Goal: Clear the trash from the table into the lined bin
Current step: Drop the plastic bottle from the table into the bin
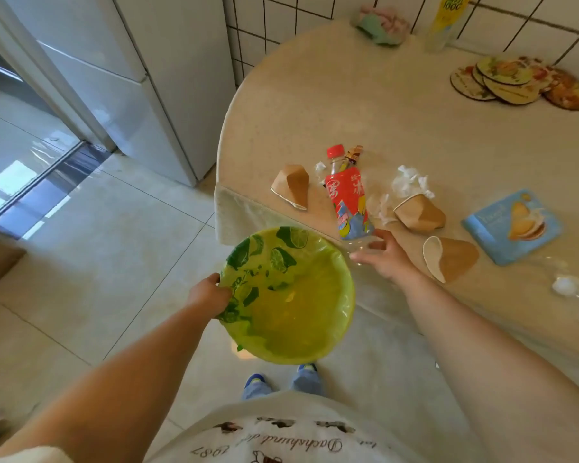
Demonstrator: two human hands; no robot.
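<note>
My left hand [211,295] grips the left rim of a green bin [335,315] lined with a yellow-green bag, held up just below the table's front edge. My right hand [383,255] reaches over the edge, fingers curled around the clear base of a plastic bottle [348,195] with a red cap and red-blue label, lying on the table. Three crushed brown paper cups lie around it: one to the left [293,185], one to the right [422,213], one nearer me [453,259]. Crumpled clear wrap [408,182] sits behind the right cup.
A blue snack packet [512,225] and more clear plastic [569,289] lie at the right on the beige table [348,95]. Coasters [515,81], a yellow bottle [447,18] and a cloth [381,26] stand at the back. A fridge [131,78] is on the left.
</note>
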